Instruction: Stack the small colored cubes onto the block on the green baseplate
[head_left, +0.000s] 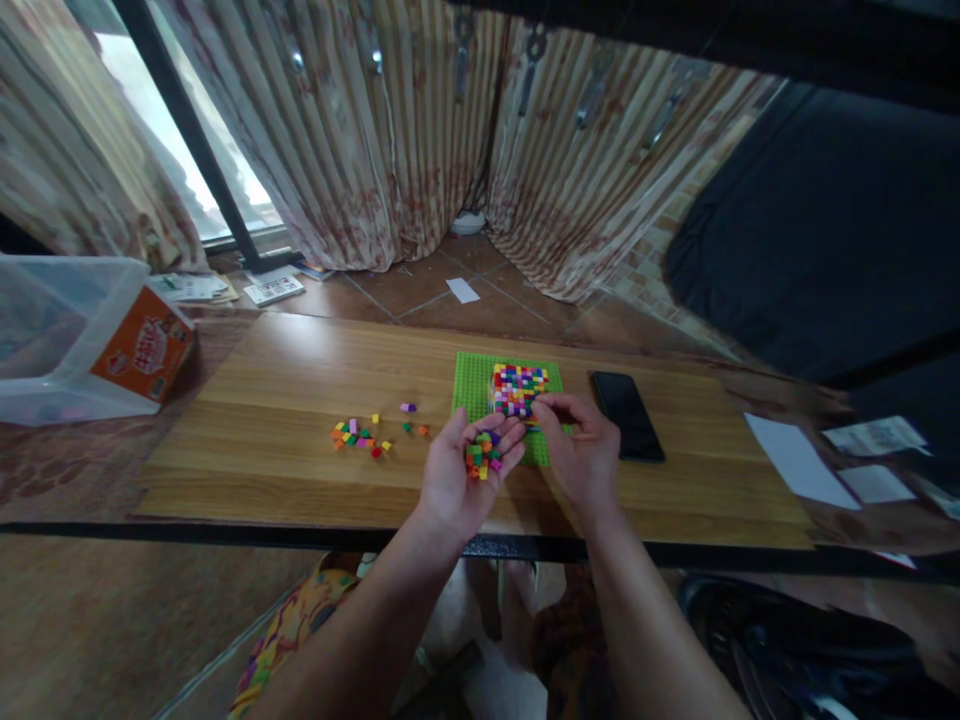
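Brick block [517, 388] looks well advanced, just ahead-left of the right hand [583, 440], pinched narrow, contents unclear; the left hand [456, 468] cups loose bricks [484, 456], while table bricks [363, 442] lie unplaced farther left.

The forearms [391, 592] are bare, and the legwear [304, 625] is busily patterned in yellow, orange and purple.

Bricks [517, 388] and studded baseplate [472, 376] look plastic, the smooth tabletop [262, 470] wooden.
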